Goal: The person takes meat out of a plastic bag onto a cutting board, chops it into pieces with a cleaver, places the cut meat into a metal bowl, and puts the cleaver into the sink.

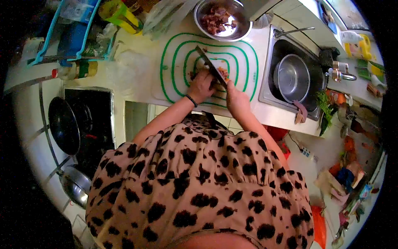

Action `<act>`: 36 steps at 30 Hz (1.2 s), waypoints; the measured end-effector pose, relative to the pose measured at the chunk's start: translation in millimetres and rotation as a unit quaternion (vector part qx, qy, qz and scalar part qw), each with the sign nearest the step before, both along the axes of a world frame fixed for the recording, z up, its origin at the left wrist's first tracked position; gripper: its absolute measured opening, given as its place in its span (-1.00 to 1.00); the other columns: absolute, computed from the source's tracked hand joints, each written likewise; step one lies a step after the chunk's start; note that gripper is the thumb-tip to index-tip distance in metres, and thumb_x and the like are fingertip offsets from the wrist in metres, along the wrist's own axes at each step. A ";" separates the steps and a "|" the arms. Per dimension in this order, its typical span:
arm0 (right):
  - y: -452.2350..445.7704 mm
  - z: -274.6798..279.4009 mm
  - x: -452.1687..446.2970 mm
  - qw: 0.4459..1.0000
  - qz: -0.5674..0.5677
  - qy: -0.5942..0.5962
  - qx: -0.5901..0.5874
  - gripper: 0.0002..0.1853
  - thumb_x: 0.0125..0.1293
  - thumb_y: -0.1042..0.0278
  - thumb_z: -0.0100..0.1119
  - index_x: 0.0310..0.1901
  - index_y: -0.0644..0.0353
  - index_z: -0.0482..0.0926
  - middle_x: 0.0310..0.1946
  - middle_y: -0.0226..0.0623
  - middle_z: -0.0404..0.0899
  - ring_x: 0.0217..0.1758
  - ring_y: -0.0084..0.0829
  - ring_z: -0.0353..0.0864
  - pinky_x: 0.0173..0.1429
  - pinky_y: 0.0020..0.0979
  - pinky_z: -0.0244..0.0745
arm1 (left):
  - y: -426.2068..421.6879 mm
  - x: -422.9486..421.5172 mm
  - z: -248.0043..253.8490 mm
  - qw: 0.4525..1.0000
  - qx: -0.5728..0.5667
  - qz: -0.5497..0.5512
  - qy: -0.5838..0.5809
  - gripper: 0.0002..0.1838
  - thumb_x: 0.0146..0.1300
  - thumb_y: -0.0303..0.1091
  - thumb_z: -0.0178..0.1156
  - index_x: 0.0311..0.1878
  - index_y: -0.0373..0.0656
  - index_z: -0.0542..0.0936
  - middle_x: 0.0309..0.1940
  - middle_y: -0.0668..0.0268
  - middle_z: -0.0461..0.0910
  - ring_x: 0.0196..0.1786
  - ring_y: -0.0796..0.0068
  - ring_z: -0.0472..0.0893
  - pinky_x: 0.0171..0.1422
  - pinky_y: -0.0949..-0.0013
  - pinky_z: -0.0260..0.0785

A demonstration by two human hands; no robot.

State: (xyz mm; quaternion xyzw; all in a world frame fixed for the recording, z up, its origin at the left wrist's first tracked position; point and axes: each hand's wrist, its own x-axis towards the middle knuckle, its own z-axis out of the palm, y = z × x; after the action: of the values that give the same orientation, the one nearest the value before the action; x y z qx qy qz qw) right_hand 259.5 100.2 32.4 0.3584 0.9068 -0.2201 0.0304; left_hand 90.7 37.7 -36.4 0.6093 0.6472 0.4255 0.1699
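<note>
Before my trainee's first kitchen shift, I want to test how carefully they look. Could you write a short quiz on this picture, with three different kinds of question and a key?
1. Which hand grips the kitchen knife?
A) left
B) right
C) neither

2. True or false: the metal bowl at the far side of the green-ringed cutting board is empty.

3. Fill in the blank: the grey metal basin stands in the ____.

Key:
1. B, the right hand.
2. False; it holds reddish-brown chunks, apparently meat.
3. Sink.
</note>
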 end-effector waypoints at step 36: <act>-10.0 56.3 17.7 1.000 0.010 -0.030 -0.002 -0.84 0.28 0.51 -0.11 -0.11 0.20 0.24 -0.43 0.03 0.59 -0.41 0.09 0.62 -0.40 0.02 0.50 | -15.4 3.6 -13.5 0.974 -0.061 0.092 0.196 -0.50 0.00 -0.22 0.29 0.02 -0.17 0.43 -0.04 0.08 0.41 0.11 0.05 0.39 0.20 -0.03 0.15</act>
State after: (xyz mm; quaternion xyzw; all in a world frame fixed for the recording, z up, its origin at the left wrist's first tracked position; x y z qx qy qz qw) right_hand 277.2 90.3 88.7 0.3557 0.9085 -0.2108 0.0605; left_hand 94.4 22.3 -50.0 0.6073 0.7457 0.2714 0.0369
